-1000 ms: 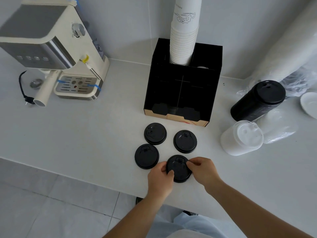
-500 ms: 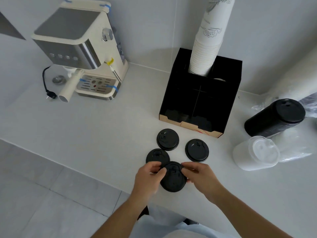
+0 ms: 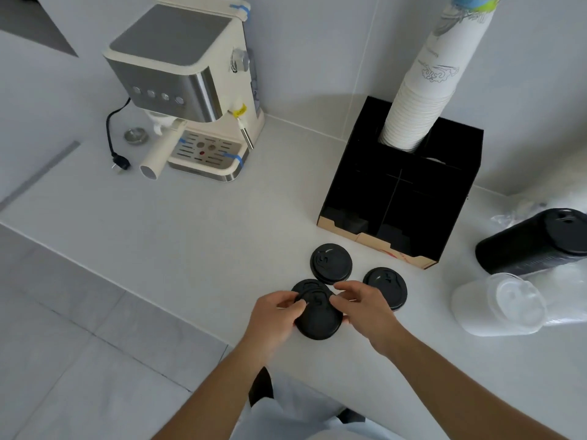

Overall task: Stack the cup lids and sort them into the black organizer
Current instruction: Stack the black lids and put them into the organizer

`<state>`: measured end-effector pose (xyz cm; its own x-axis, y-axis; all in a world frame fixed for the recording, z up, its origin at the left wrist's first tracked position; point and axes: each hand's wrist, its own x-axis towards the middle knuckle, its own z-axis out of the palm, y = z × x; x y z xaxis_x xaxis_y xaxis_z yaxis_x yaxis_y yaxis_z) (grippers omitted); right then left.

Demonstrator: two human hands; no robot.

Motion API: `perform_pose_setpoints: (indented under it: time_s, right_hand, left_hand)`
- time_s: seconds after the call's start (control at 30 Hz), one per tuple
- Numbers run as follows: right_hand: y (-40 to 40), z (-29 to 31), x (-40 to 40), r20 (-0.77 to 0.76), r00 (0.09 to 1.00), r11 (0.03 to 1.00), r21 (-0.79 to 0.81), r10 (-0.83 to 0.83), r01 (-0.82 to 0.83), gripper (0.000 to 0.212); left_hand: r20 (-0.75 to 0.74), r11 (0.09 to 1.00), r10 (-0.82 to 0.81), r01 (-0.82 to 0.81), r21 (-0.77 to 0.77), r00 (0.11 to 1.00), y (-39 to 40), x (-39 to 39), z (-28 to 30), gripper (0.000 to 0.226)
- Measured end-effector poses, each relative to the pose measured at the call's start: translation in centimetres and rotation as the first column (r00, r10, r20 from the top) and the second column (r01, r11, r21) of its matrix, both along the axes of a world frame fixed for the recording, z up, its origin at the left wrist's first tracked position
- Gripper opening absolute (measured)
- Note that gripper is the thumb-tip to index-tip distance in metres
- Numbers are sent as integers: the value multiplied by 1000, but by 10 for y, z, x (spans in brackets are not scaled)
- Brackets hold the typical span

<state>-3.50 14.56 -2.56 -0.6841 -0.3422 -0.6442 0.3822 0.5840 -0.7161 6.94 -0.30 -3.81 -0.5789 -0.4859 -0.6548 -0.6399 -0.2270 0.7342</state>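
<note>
both hands hold one black lid [image 3: 319,319] between them, near the front edge of the white counter [image 3: 197,236]. the left hand [image 3: 273,319] pinches its rim at 9 o'clock, and the right hand [image 3: 365,308] pinches the rim at 3 o'clock with the fingers curled over the top. this lid partly covers a second lid [image 3: 306,285] that lies on the counter at its 11 o'clock; whether the two touch, i cannot tell. a third lid [image 3: 331,263] lies flat at 12 o'clock, and a fourth lid [image 3: 386,287] at 2 o'clock, partly behind the right hand. the black organizer [image 3: 403,192] stands farther at 1 o'clock, its front compartments look empty, and a tall stack of paper cups [image 3: 425,90] stands in its back part.
</note>
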Motion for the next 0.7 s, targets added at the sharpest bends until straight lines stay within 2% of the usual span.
perform_pose_setpoints:
  time_s: [0.23,0.5,0.7]
  right_hand:
    - [-9,-13,-6,-13,993,993,29,-117,118,28]
    - [-17,-22,-3,-43,992,991,60,-119,121,21]
    - [-17,-24,-3,-60,993,990,89,-101,107,13]
  left_hand:
    - [2,956,-118,114,-271,993,-3,-11,-4,15]
    - [44,890,-219,218,-400,975,-6,-13,-12,27]
    - [90,868,-270,283,-407,959,-8,-15,-16,28]
